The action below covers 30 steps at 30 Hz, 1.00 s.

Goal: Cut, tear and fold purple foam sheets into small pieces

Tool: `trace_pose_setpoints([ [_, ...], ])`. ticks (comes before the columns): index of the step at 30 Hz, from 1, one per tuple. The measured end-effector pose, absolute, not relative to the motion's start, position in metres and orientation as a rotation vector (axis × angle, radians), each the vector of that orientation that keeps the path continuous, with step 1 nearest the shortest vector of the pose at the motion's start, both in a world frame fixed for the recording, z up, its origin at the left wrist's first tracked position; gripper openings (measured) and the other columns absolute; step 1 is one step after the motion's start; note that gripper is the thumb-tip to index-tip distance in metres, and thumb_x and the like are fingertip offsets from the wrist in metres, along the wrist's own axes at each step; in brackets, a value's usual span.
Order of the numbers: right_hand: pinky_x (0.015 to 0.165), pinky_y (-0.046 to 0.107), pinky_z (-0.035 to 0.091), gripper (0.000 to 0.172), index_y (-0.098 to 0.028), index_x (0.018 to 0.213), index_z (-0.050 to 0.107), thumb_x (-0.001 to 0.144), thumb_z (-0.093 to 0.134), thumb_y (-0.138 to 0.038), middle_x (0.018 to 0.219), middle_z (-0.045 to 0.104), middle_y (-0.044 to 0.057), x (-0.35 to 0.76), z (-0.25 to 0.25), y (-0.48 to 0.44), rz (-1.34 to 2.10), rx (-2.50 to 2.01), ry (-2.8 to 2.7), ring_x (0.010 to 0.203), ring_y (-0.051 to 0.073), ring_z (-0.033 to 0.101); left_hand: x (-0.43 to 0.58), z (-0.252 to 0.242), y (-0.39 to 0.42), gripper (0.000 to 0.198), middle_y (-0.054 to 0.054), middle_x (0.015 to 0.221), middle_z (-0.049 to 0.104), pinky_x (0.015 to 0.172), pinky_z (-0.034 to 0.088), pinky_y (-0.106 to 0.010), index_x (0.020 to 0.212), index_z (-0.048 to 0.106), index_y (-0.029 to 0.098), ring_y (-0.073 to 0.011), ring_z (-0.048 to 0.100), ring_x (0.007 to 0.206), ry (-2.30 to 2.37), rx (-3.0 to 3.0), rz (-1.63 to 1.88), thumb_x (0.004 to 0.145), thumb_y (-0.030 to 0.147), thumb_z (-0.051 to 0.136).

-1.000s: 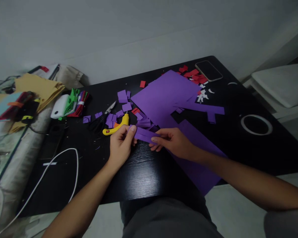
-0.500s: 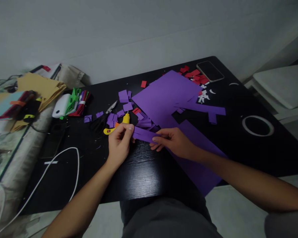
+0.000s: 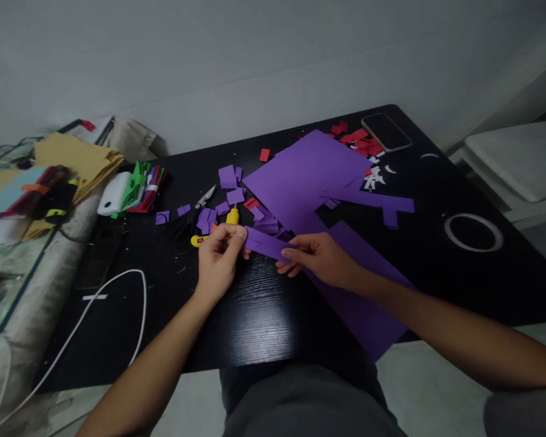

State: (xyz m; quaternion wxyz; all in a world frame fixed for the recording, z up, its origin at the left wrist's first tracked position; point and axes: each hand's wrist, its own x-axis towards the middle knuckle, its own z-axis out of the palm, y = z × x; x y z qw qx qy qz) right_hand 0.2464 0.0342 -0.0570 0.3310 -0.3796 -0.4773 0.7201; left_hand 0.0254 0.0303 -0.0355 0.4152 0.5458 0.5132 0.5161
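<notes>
Between my two hands, a purple paper strip is held above the black table. My left hand pinches its left end between thumb and fingers, and my right hand grips the right end. Just behind my left hand lies a yellow glue gun or cutter-like tool, partly hidden by the fingers. Scissors lie beyond it among small cut purple pieces. A large purple sheet lies beyond my hands, and another purple sheet is partly under my right forearm.
Red scraps and white scraps lie near a phone at the back right. A white ring is on the right. At left are a white cable, bundled coloured strips and brown envelopes.
Both hands keep hold of the purple strip, which has tilted slightly so that more of its face shows. The view has shifted very slightly.
</notes>
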Motion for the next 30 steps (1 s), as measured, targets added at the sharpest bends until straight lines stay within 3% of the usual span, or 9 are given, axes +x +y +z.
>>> trace_pose_setpoints([
  [14, 0.068, 0.029, 0.064, 0.036, -0.013, 0.089, 0.075, 0.084, 0.08, -0.048, 0.083, 0.081, 0.009, 0.247, -0.055, 0.035, 1.907, -1.016, -1.172, 0.074, 0.018, 0.079, 0.025, -0.038, 0.034, 0.03, 0.001, 0.065, 0.063, 0.058, 0.05, -0.022, 0.084, 0.066, 0.017, -0.01, 0.059, 0.055, 1.248, 1.33, 1.258, 0.091, 0.045, 0.072],
  [20, 0.072, 0.033, 0.062, 0.035, -0.014, 0.086, 0.072, 0.084, 0.08, -0.048, 0.084, 0.08, 0.009, 0.247, -0.049, 0.034, 1.964, -1.012, -1.205, 0.078, 0.02, 0.078, 0.022, -0.037, 0.033, 0.022, 0.003, 0.06, 0.06, 0.053, 0.046, -0.019, 0.08, 0.065, 0.017, -0.0085, 0.054, 0.052, 1.282, 1.349, 1.275, 0.09, 0.035, 0.072],
  [23, 0.074, 0.031, 0.058, 0.031, -0.015, 0.086, 0.074, 0.082, 0.081, -0.045, 0.083, 0.078, 0.005, 0.248, -0.045, 0.032, 1.938, -1.008, -1.307, 0.08, 0.019, 0.075, 0.024, -0.037, 0.031, 0.021, 0.003, 0.06, 0.059, 0.051, 0.044, -0.019, 0.08, 0.066, 0.017, -0.0084, 0.053, 0.051, 1.256, 1.381, 1.151, 0.089, 0.035, 0.072],
  [27, 0.065, 0.027, 0.048, 0.03, -0.017, 0.081, 0.072, 0.081, 0.081, -0.045, 0.07, 0.069, -0.002, 0.247, -0.045, 0.031, 1.793, -1.04, -1.45, 0.067, 0.013, 0.064, 0.033, -0.039, 0.024, 0.024, 0.003, 0.058, 0.059, 0.051, 0.042, -0.02, 0.08, 0.066, 0.016, -0.0085, 0.052, 0.05, 1.17, 1.431, 0.922, 0.088, 0.037, 0.073],
  [30, 0.064, 0.027, 0.048, 0.034, -0.017, 0.078, 0.07, 0.083, 0.078, -0.049, 0.07, 0.07, 0.0, 0.246, -0.047, 0.03, 1.753, -1.043, -1.542, 0.068, 0.015, 0.065, 0.04, -0.041, 0.02, 0.025, 0.002, 0.06, 0.061, 0.052, 0.043, -0.02, 0.082, 0.066, 0.016, -0.0089, 0.053, 0.051, 1.121, 1.417, 0.861, 0.089, 0.039, 0.071],
])
